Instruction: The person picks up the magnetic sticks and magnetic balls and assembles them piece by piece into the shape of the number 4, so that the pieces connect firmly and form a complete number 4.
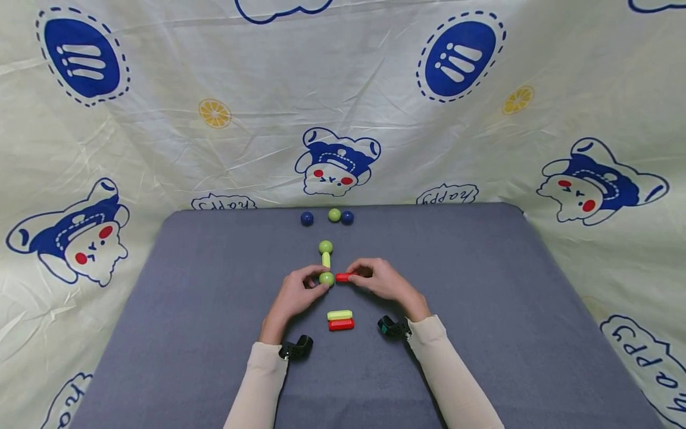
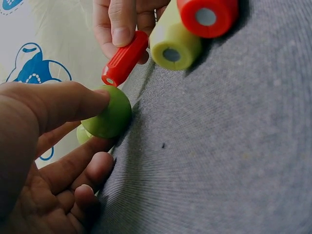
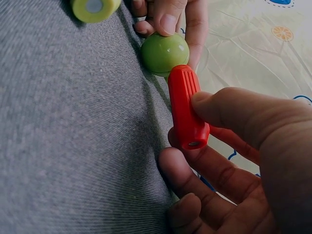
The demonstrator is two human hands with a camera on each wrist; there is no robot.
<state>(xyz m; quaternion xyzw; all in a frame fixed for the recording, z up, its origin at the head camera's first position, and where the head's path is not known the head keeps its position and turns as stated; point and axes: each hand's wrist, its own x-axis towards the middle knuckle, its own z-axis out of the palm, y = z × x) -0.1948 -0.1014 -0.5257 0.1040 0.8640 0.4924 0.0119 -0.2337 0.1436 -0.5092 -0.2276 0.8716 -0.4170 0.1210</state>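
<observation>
My left hand (image 1: pixel 300 290) pinches a green ball (image 1: pixel 326 279) between thumb and fingers. From that ball a yellow-green rod (image 1: pixel 326 260) runs away from me to a second green ball (image 1: pixel 325 246). With thumb and fingers my right hand (image 1: pixel 383 280) holds a red rod (image 3: pixel 185 109) with grooved sides. In the head view the red rod lies level with the near ball, just to its right, one end pointing at it. In the left wrist view the rod's tip is right at the ball's surface.
Nearer to me, a yellow-green rod (image 1: pixel 340 314) and another red rod (image 1: pixel 341 325) lie side by side; their ends show grey metal discs. At the table's far edge sit a blue ball (image 1: pixel 306 218), a green ball (image 1: pixel 334 215) and another blue ball (image 1: pixel 347 217). A printed cloth hangs behind.
</observation>
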